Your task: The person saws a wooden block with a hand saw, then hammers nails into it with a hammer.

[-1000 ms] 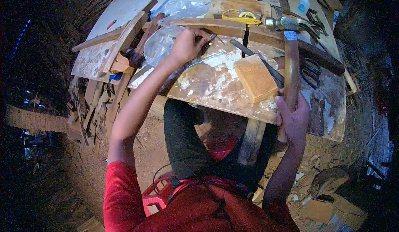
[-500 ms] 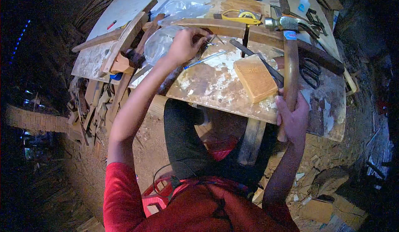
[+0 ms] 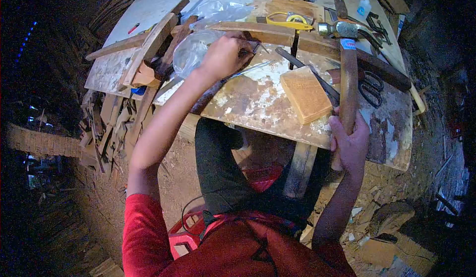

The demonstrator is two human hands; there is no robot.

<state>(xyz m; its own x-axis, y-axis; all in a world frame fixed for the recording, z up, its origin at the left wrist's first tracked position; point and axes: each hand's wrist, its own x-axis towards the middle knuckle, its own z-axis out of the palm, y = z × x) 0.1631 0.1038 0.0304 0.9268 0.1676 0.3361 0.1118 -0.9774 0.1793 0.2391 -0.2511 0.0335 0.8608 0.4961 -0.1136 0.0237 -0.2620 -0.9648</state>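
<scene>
My left hand [image 3: 228,56] is over the table beside a clear plastic bag [image 3: 191,54]. Its fingers are pressed together near some small thin metal pieces [image 3: 261,48]; what they hold, if anything, is hidden. My right hand [image 3: 351,140] is wrapped round the wooden handle of a hammer [image 3: 348,86], whose metal head points away from me. A square wooden block [image 3: 306,94] lies between my hands, left of the handle. Behind the block runs a long dark metal tool [image 3: 317,76].
A long wooden strip [image 3: 258,27] crosses the table [image 3: 243,106]. Beyond it lies a yellow-framed tool [image 3: 290,21]. Black-handled scissors [image 3: 371,88] are right of the hammer. Curved wooden pieces [image 3: 153,44] rest at left, and a small bottle [image 3: 364,7] stands at the back right.
My left hand has moved slightly right and now covers part of the small metal pieces. My right hand and the hammer have barely shifted.
</scene>
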